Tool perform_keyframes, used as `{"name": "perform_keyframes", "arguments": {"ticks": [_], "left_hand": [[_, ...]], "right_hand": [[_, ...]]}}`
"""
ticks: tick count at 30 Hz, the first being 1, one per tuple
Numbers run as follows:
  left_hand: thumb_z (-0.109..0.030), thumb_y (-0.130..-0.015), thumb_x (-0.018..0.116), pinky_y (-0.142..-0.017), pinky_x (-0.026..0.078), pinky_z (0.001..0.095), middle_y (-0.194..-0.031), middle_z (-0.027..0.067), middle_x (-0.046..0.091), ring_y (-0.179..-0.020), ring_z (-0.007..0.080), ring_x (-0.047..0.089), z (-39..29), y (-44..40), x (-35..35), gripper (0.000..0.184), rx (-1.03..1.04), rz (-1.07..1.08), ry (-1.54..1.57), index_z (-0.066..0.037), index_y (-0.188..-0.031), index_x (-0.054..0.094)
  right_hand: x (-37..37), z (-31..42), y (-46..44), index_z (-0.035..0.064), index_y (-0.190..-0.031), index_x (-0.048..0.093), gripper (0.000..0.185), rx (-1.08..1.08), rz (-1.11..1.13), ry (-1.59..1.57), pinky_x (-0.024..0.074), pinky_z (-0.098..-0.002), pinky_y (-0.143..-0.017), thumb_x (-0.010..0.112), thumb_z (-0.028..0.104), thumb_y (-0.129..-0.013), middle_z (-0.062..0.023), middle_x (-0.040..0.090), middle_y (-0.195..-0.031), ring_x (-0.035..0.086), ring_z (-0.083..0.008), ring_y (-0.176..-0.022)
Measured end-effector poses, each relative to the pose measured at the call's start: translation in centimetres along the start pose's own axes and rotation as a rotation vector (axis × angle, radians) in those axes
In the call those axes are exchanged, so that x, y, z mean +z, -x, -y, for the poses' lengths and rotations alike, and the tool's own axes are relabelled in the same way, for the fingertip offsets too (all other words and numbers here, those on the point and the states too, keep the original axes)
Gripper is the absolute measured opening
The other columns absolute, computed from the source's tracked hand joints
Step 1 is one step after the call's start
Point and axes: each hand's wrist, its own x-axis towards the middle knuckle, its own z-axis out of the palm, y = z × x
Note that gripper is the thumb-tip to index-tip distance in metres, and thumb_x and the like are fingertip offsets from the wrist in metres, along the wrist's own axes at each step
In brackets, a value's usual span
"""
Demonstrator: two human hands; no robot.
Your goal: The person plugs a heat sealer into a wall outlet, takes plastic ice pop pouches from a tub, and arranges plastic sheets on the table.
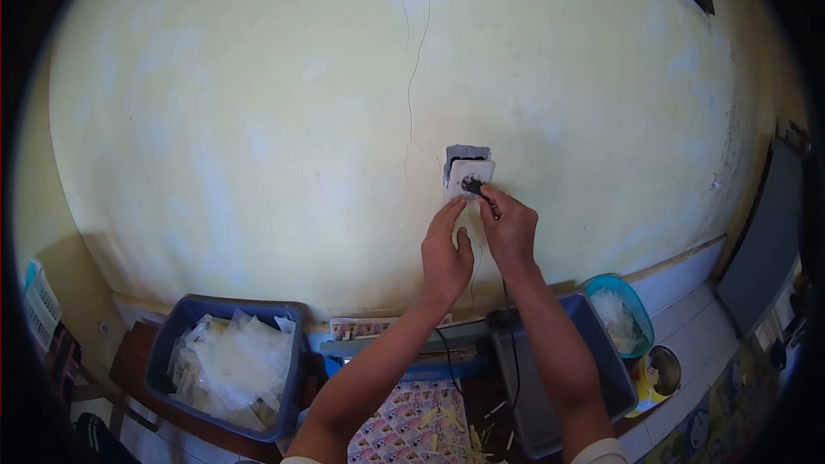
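A white wall socket (pixel 464 174) sits tilted in its recess, its top edge standing away from the wall so that a dark gap shows. A black plug (pixel 474 187) is at the socket's round opening; how deep it sits I cannot tell. My right hand (pixel 510 228) is closed on the plug, thumb and fingers pinching it. Below the socket, my left hand (pixel 449 259) has its fingers stretched up, tips touching the plate's lower edge, thumb apart. A black cable (pixel 516 352) hangs below my right hand, partly hidden by the forearm.
Below left stands a dark blue bin (pixel 290 361) with clear plastic sheets (pixel 245 357). A grey-blue bin (pixel 559 430) lies under my right forearm, beside a teal basket (pixel 640 314) and a yellow container (pixel 650 391). Patterned sheeting (pixel 404 425) with scraps covers the surface below.
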Motion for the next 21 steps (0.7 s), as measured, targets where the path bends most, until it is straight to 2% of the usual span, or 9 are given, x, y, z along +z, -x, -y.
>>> {"name": "perform_keyframes", "arguments": {"ticks": [2, 6, 8, 9, 15, 17, 21], "left_hand": [[0.013, -0.093, 0.062, -0.111, 0.054, 0.0458, -0.144, 0.0207, 0.066, -0.131, 0.0399, 0.066, 0.1, -0.5, 0.3, 0.054, 0.086, -0.043, -0.107, -0.004, -0.143, 0.064], [0.014, -0.090, 0.061, -0.113, 0.052, 0.0463, -0.145, 0.0207, 0.065, -0.132, 0.0411, 0.064, 0.1, -1.2, 0.7, 0.056, 0.091, -0.044, -0.128, -0.003, -0.143, 0.064], [0.015, -0.090, 0.060, -0.112, 0.053, 0.0462, -0.145, 0.0203, 0.065, -0.134, 0.0405, 0.064, 0.0, -1.4, 0.8, 0.056, 0.106, -0.047, -0.155, -0.002, -0.142, 0.065], [0.015, -0.090, 0.060, -0.112, 0.053, 0.0462, -0.145, 0.0203, 0.065, -0.134, 0.0405, 0.064, 0.0, -1.5, 0.7, 0.056, 0.104, -0.047, -0.157, -0.002, -0.142, 0.065], [0.017, -0.087, 0.057, -0.110, 0.054, 0.0455, -0.145, 0.0193, 0.064, -0.133, 0.0402, 0.062, 0.9, -1.7, 0.8, 0.058, 0.126, -0.052, -0.189, -0.002, -0.142, 0.065], [0.017, -0.087, 0.057, -0.110, 0.054, 0.0454, -0.145, 0.0191, 0.063, -0.133, 0.0401, 0.062, 1.2, -1.6, 0.8, 0.060, 0.137, -0.057, -0.196, -0.002, -0.143, 0.065], [0.017, -0.087, 0.057, -0.112, 0.052, 0.0457, -0.145, 0.0188, 0.063, -0.134, 0.0398, 0.061, 1.1, -1.1, 0.7, 0.060, 0.098, -0.051, -0.176, -0.002, -0.144, 0.065]], "right_hand": [[0.3, -0.2, -0.1, 0.0015, -0.114, 0.080, 0.020, -0.074, -0.032, -0.019, 0.0612, -0.0435, -0.073, 0.078, 0.006, -0.094, -0.0216, 0.078, -0.097, 0.077, -0.0374, -0.082], [0.5, -0.7, -0.4, 0.0018, -0.115, 0.080, 0.021, -0.091, -0.018, 0.037, 0.0609, -0.0443, -0.072, 0.078, 0.007, -0.094, -0.0212, 0.077, -0.095, 0.076, -0.0376, -0.081], [0.7, -0.8, -0.5, 0.0009, -0.116, 0.080, 0.023, -0.111, -0.006, 0.072, 0.0616, -0.0370, -0.069, 0.080, 0.004, -0.094, -0.0184, 0.080, -0.097, 0.079, -0.0273, -0.077], [0.7, -0.7, -0.6, 0.0009, -0.116, 0.080, 0.023, -0.109, -0.005, 0.071, 0.0616, -0.0370, -0.069, 0.080, 0.004, -0.094, -0.0184, 0.080, -0.097, 0.079, -0.0273, -0.077], [1.3, -0.6, -0.7, 0.0011, -0.116, 0.080, 0.022, -0.169, -0.029, 0.100, 0.0599, -0.0399, -0.068, 0.079, 0.004, -0.094, -0.0180, 0.078, -0.093, 0.076, -0.0312, -0.076], [1.7, -0.7, -0.7, 0.0015, -0.115, 0.079, 0.021, -0.134, -0.032, 0.069, 0.0602, -0.0452, -0.072, 0.077, 0.008, -0.095, -0.0194, 0.076, -0.094, 0.075, -0.0375, -0.080], [1.8, -0.6, -0.8, 0.0011, -0.115, 0.079, 0.021, -0.124, -0.020, 0.048, 0.0603, -0.0452, -0.072, 0.077, 0.007, -0.095, -0.0197, 0.077, -0.095, 0.076, -0.0379, -0.082]]}}
